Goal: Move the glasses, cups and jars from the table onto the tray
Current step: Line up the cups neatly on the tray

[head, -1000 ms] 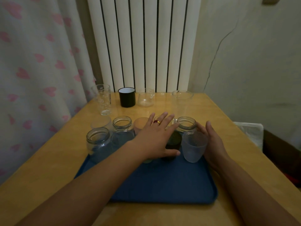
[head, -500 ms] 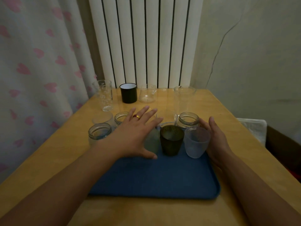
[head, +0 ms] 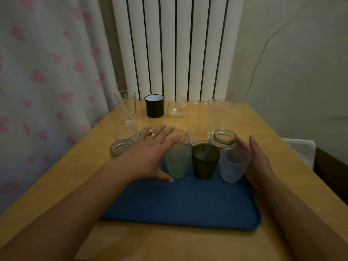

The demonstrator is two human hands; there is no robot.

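Note:
A blue tray (head: 184, 204) lies on the wooden table (head: 169, 242). Along its far edge stand a frosted green cup (head: 178, 161), a dark green cup (head: 205, 161) and a frosted white cup (head: 233, 163). My left hand (head: 148, 155) hovers flat, fingers spread, just left of the green cup and over the glassware behind. My right hand (head: 258, 159) rests open beside the white cup, fingers straight. Behind the tray are a glass jar (head: 224, 138), a clear pitcher (head: 198, 135), a jar at the left (head: 120, 149) and a low glass (head: 126, 133).
At the table's far edge stand a tall printed glass (head: 127, 108), a black mug (head: 154, 106), a small clear jug (head: 176, 107) and a wide clear beaker (head: 220, 112). A radiator (head: 177, 46) and a heart-print curtain (head: 47, 72) lie behind. A white cloth (head: 299, 149) sits right.
My left hand has drawn away to the left, uncovering the dark green cup and then the frosted green cup. The right hand has stayed beside the white cup.

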